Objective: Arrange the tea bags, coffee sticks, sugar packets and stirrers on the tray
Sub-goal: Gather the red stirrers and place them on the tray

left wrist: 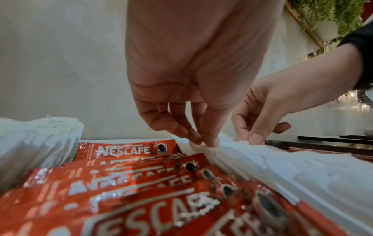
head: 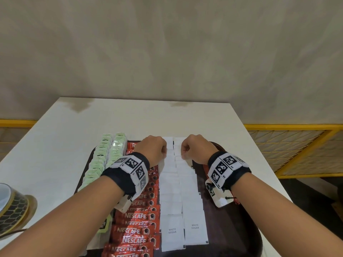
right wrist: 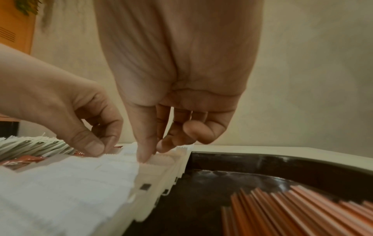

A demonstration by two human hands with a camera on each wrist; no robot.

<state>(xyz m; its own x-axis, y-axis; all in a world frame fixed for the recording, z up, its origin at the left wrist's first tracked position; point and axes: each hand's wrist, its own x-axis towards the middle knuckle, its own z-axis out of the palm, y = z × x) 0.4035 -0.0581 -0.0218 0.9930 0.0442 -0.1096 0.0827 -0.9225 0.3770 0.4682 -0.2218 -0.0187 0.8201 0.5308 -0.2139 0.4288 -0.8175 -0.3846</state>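
Note:
A dark brown tray (head: 237,229) holds two rows of green tea bags (head: 104,158), a column of red Nescafe coffee sticks (head: 137,230) and two columns of white sugar packets (head: 183,201). Orange stirrers (right wrist: 292,212) lie fanned on the tray's right side, mostly hidden under my right wrist in the head view. My left hand (head: 164,152) pinches the top edge of a sugar packet (left wrist: 203,146) at the far end of the left column. My right hand (right wrist: 150,154) pinches a packet edge (right wrist: 161,161) at the far end of the right column.
The tray sits on a white table (head: 74,127) that ends at a plaster wall. A glass with a gold honeycomb pattern (head: 13,206) stands at the table's left front. A yellow railing (head: 297,149) runs beyond the table's right edge.

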